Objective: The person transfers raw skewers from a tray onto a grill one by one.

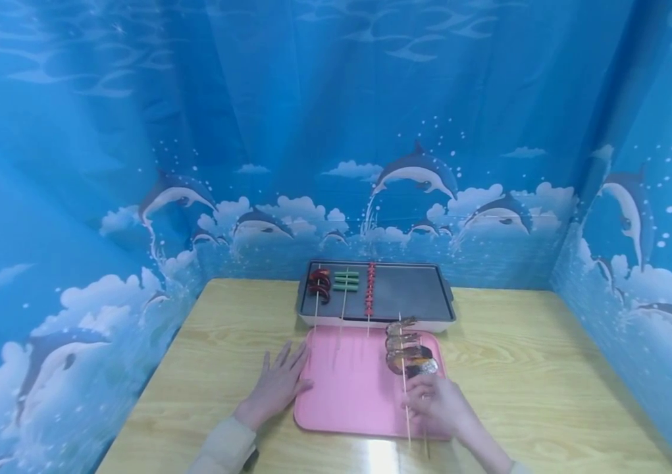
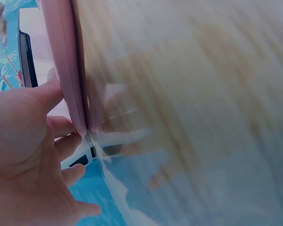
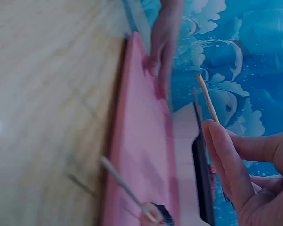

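My right hand (image 1: pixel 439 403) pinches the wooden stick of a shrimp skewer (image 1: pixel 399 347), held over the right side of a pink tray (image 1: pixel 347 401). In the right wrist view the stick's end (image 3: pixel 208 99) rises above the fingertips. Under it, partly hidden by the shrimp and the hand, is another skewer with dark and silvery pieces (image 1: pixel 427 367); its stick (image 3: pixel 125 186) sticks out past the tray's near edge. My left hand (image 1: pixel 279 388) rests at the tray's left edge, fingers spread, thumb touching the rim (image 2: pixel 68 70).
Behind the tray stands a dark grill pan (image 1: pixel 409 289) with a pale side. Across its left half lie a skewer of dark red curved pieces (image 1: pixel 320 283), one of green pieces (image 1: pixel 345 288) and one of small red pieces (image 1: pixel 370 289). A blue dolphin-print curtain (image 1: pixel 324 131) surrounds the wooden table (image 1: pixel 513 355).
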